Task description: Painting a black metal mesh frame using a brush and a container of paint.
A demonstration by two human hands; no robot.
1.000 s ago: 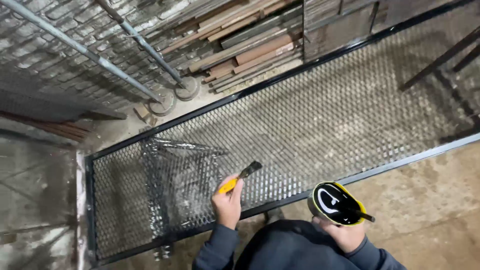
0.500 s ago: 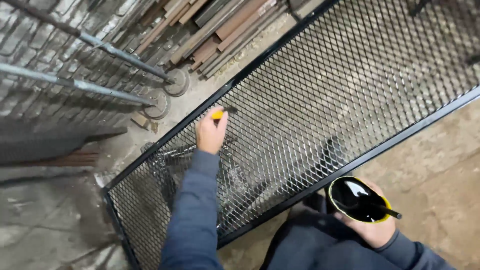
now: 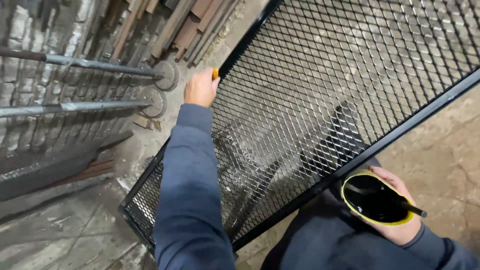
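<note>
My left hand (image 3: 200, 88) is stretched out over the far black frame edge of a long metal mesh panel (image 3: 320, 95), closed around a paintbrush whose yellow handle (image 3: 215, 73) sticks out above the fingers; the bristles are hidden behind the hand. My right hand (image 3: 400, 220) is low at the near side, gripping a yellow-rimmed container of black paint (image 3: 375, 199) with a dark stick resting in it. The panel lies flat on the floor, its frame black and its mesh partly darkened.
Two grey metal pipes with round end flanges (image 3: 165, 75) lie left of the panel beside a brick wall (image 3: 30, 30). Rusty steel bars and wood strips (image 3: 180, 25) are stacked at the top. Rough concrete floor (image 3: 440, 135) surrounds the panel.
My left hand has reached further along the far frame edge with the brush. The view has tilted closer to the panel. The paint container stays in my right hand.
</note>
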